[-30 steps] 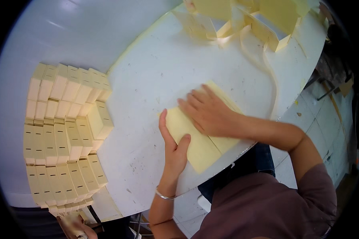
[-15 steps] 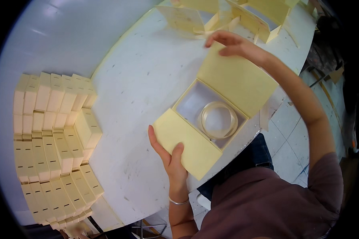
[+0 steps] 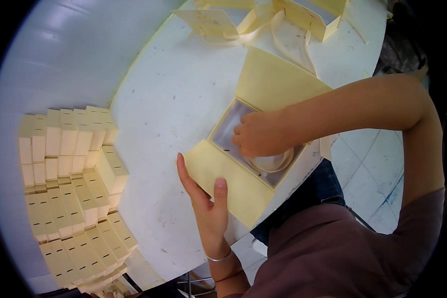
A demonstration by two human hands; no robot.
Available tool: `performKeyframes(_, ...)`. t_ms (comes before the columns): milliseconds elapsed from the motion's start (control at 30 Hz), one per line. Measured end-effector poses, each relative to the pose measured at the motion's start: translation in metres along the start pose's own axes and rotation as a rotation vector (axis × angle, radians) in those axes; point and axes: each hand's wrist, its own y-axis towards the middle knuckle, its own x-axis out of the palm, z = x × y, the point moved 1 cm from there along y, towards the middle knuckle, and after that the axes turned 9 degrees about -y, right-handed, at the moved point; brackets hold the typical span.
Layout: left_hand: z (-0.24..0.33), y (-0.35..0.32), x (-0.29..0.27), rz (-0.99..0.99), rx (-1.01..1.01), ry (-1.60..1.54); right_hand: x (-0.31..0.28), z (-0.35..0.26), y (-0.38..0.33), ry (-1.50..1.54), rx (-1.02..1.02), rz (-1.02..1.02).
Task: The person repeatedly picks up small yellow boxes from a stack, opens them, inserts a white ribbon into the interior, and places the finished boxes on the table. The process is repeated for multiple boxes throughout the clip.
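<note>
An open pale yellow box point(image 3: 241, 102) with a greyish-white interior lies at an angle on the table, with its two wide flaps spread to either side. My left hand point(image 3: 211, 211) holds the edge of the near flap point(image 3: 233, 181), thumb on top and index finger stretched along the rim; its other fingers are hidden. Inside the box, my right hand point(image 3: 265, 134) reaches down with fingers curled against the floor; whatever they pinch, if anything, is hidden. A loose coil of cream ribbon point(image 3: 278, 166) lies in the box, partly under my right wrist.
Stacked cream boxes point(image 3: 74, 198) stand in rows at the left. Two other open yellow boxes, one at the back point(image 3: 218, 22) and one beside it point(image 3: 313, 20), have ribbons point(image 3: 278, 39) trailing from them. The white table point(image 3: 149, 149) curves along its edges.
My right hand has moved from the far flap's outer corner down into the box, covering part of the ribbon coil. My left hand stays at the near flap. Everything has shifted slightly in view.
</note>
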Motion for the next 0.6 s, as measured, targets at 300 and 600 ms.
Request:
performKeyframes(300, 0.047, 0.029, 0.000, -0.154, 0.402, 0.446, -0.060, 0.038, -0.047, 0.858, 0.369, 0.299)
performKeyframes(600, 0.047, 0.059, 0.024, -0.337, 0.091, 0.327, -0.055, 0.044, -0.089, 1.342, 0.587, 0.640)
